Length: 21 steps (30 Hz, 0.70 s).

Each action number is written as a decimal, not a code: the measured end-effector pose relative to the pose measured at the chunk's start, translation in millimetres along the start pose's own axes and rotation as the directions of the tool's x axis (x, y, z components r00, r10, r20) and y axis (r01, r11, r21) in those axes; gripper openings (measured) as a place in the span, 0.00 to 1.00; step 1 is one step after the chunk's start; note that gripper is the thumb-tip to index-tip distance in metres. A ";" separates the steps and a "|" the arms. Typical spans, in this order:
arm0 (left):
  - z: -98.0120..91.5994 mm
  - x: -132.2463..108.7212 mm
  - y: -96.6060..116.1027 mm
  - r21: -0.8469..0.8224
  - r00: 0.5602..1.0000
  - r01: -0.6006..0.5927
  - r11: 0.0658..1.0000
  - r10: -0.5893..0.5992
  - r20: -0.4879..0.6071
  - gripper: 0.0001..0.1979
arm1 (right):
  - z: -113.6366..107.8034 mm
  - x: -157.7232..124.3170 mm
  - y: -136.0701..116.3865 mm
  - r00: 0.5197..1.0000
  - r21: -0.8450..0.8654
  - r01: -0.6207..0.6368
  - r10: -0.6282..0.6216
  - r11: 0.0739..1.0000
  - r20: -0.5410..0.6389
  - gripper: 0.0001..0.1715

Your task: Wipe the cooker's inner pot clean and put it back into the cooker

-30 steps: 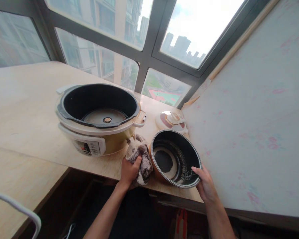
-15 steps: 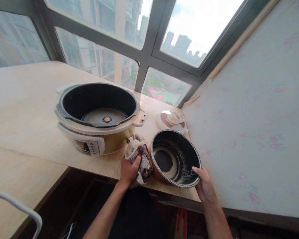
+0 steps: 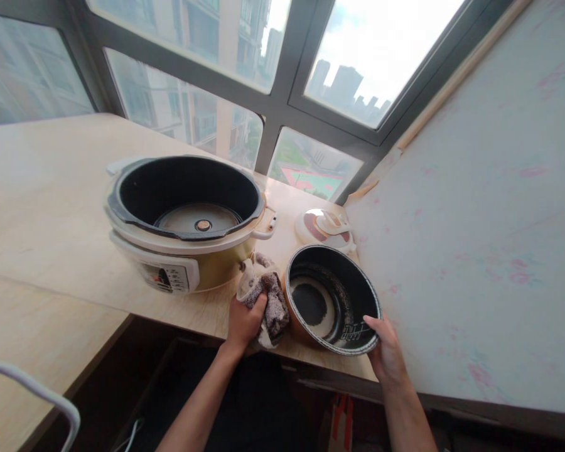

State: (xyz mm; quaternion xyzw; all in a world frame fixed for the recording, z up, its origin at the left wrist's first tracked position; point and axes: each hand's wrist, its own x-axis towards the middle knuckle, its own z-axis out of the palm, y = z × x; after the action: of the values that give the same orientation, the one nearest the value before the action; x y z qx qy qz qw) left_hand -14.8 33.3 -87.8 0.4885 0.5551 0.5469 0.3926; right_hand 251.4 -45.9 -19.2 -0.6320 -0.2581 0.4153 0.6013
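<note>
A crumpled brown and cream cloth is bunched in my left hand, close to the pot's left side. My right hand grips the right rim of a dark inner pot, thumb over the edge and fingers hidden behind its wall. The pot tilts towards me, showing worn patches on its bottom and markings on the inner wall. Left of the cloth stands the electric pressure cooker body, lidless, with a dark hollow and a control panel on its front. The cooker lid lies behind the pot.
The pale countertop runs along the window, with a papered wall on the right. A white cable curves at the lower left. Below the counter's front edge a red and brown bag shows.
</note>
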 end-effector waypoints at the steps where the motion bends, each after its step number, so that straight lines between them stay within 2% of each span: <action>1: 0.0 0.1 -0.2 -0.001 1.000 0.005 1.000 -0.005 -0.001 0.19 | -0.1 0.0 0.1 1.000 0.006 -0.003 0.003 1.000 0.000 0.40; 14: 0.1 -0.7 -0.4 -0.011 1.000 -0.003 1.000 0.003 0.000 0.17 | 2.5 -1.2 1.0 0.999 0.048 -0.016 0.017 0.999 -0.028 0.40; 21: 1.0 -0.2 -4.1 0.007 1.000 -0.001 1.000 0.001 0.005 0.17 | -0.1 0.8 3.1 1.000 0.036 -0.003 0.003 0.999 -0.005 0.37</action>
State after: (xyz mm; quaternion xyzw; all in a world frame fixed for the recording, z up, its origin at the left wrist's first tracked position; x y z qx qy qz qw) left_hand -14.2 33.7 -92.0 0.4913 0.5559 0.5440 0.3920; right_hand 251.3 -45.8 -22.4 -0.6224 -0.2480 0.4189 0.6128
